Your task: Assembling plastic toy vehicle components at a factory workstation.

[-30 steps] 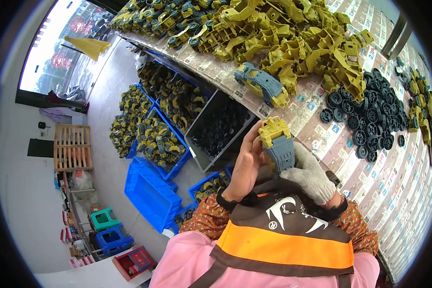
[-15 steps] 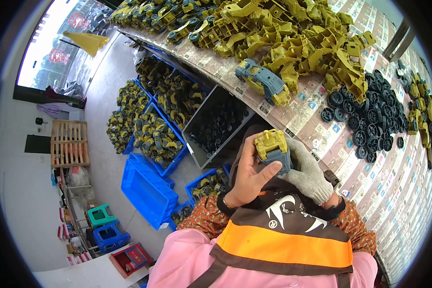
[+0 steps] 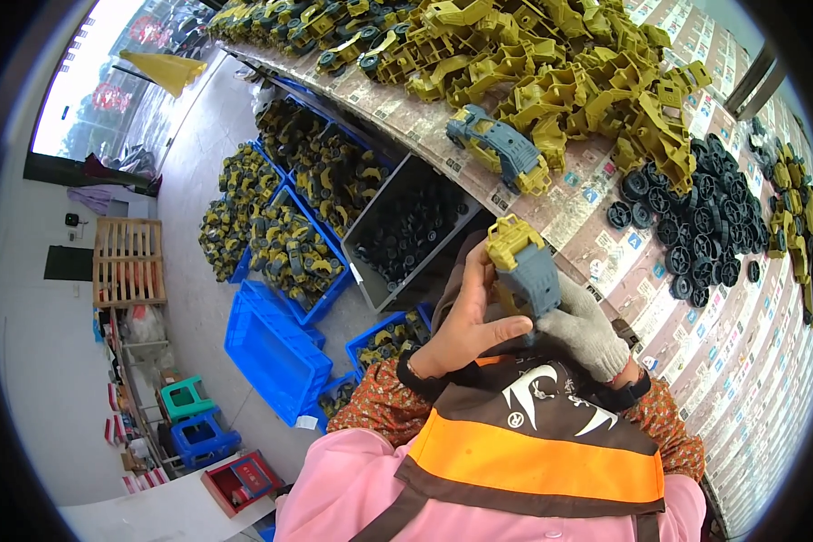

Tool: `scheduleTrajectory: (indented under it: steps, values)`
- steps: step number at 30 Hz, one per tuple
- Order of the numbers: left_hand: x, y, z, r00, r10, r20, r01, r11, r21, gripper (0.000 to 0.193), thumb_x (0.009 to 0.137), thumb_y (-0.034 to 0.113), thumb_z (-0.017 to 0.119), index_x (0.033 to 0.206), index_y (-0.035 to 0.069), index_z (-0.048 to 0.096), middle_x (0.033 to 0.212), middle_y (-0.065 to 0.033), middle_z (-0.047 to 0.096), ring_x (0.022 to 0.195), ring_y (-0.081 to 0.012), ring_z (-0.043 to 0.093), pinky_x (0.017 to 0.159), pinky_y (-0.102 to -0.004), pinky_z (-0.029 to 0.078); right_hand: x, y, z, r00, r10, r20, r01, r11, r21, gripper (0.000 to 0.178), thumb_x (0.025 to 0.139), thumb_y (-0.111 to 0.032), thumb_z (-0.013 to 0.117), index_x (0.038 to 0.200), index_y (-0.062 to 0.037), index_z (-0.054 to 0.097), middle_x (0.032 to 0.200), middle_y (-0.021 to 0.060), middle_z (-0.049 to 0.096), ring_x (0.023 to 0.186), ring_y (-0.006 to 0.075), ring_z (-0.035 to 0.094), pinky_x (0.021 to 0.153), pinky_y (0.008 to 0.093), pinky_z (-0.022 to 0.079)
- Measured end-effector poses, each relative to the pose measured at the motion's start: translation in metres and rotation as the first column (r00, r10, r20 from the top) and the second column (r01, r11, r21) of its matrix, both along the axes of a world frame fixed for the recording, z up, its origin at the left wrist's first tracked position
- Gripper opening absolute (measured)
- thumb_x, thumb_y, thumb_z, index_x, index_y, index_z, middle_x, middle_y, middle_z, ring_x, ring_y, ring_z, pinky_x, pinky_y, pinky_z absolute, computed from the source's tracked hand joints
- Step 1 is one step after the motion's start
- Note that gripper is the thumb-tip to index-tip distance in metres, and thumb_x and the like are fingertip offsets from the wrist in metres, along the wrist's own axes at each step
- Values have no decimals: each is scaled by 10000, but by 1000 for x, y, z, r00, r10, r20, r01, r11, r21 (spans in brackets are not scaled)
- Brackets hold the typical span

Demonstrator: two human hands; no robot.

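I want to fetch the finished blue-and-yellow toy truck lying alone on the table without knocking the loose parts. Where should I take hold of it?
Probably grip the toy truck across its blue middle body, coming from above on the near table edge side. It lies apart from the yellow parts pile behind it, and its long sides look bare, so fingers likely fit there.

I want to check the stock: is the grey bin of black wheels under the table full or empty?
Mostly full: the grey bin holds black wheels over nearly all its floor, up toward its rim.
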State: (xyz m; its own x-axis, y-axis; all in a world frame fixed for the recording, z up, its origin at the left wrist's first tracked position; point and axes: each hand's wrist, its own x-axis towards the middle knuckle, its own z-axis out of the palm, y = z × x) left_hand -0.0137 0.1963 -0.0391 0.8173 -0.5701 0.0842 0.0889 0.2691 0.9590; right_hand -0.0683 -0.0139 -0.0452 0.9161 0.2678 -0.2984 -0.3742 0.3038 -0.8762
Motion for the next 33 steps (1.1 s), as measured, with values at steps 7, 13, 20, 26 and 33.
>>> scheduleTrajectory:
  steps: [7,13,20,26,33]
  values:
    - [0,5,-6,972,55,-230,-68,996,-52,929,962,119,766,1660,102,154,1575,-97,396,1428,-216,460,1184,-382,394,-9,-9,-21,994,97,-55,-89,988,123,446,1069,-327,629,1366,5,641,1221,43,705,1088,126,638,944,295,525]
    - [1,9,-22,855,67,-514,-146,983,-114,762,1035,189,693,1644,107,242,1459,-87,501,1338,-198,533,1092,-403,509,-1,0,5,998,60,4,-57,960,-274,406,1108,-319,552,1347,-6,649,1070,11,701,953,109,624,854,284,527]
    - [-5,-1,-19,835,85,-543,-177,977,-120,726,1050,198,676,1631,99,254,1425,-87,488,1245,-191,567,1000,-395,575,10,13,28,986,-166,-13,165,984,-60,594,986,-162,686,1501,43,474,1193,96,672,1034,161,641,924,308,542]
    - [-6,-6,-31,874,146,-464,-190,980,-50,666,1049,181,664,1595,45,307,1372,-91,521,1229,-172,565,1004,-353,556,9,9,20,990,-128,-64,118,983,-140,705,903,-164,759,1502,63,464,1247,131,668,1096,172,653,954,323,548]
    - [-8,-4,-21,794,103,-599,-217,969,-121,603,1052,185,656,1559,39,364,1370,-84,554,1200,-182,623,961,-381,605,10,12,24,981,-149,-127,136,985,-105,624,912,-179,773,1425,72,522,1137,114,699,974,161,685,833,301,568]
